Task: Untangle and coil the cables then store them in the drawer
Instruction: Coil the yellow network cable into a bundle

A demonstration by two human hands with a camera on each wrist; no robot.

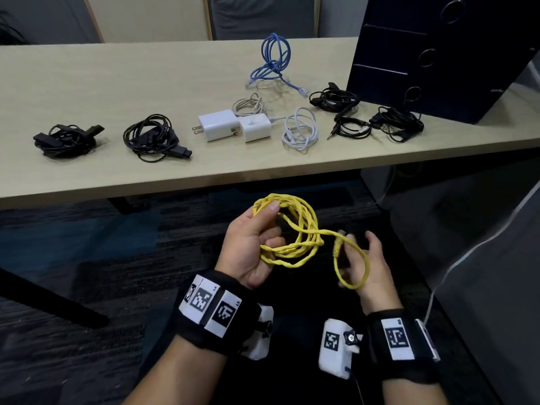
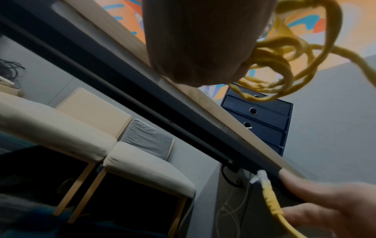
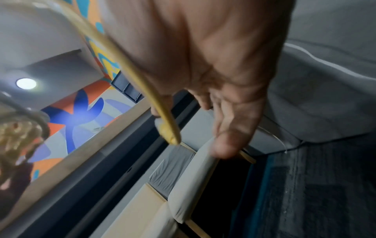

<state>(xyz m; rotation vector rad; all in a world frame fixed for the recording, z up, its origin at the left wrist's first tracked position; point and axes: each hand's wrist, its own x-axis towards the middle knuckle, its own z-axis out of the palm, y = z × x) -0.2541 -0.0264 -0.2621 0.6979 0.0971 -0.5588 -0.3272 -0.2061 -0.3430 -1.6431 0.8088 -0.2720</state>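
yellow cable (image 1: 295,229): several loose loops, coil uneven, held in the air below the table's near edge, at 6 o'clock of the white chargers (image 1: 233,125).
cable tail: leaves the coil at 3 o'clock, curves in one open loop over the right palm; plug (image 1: 336,247) hangs free at its tip.
left hand (image 1: 248,244): thumb pinches the coil top against the fingers; lower strands lie across the curled fingers.
right hand (image 1: 371,264): fingers spread and relaxed, the loop draped on it; wrist view blurred, so grip on the tail is probably none.
table (image 1: 87,83): three black bundles at 9 o'clock and 3 o'clock of the chargers, white cable (image 1: 301,130) beside them, blue cable (image 1: 273,61) at 12 o'clock.
drawers (image 1: 432,54): dark unit at the table's right end, all fronts closed; black bundle (image 1: 399,125) lies against its foot.
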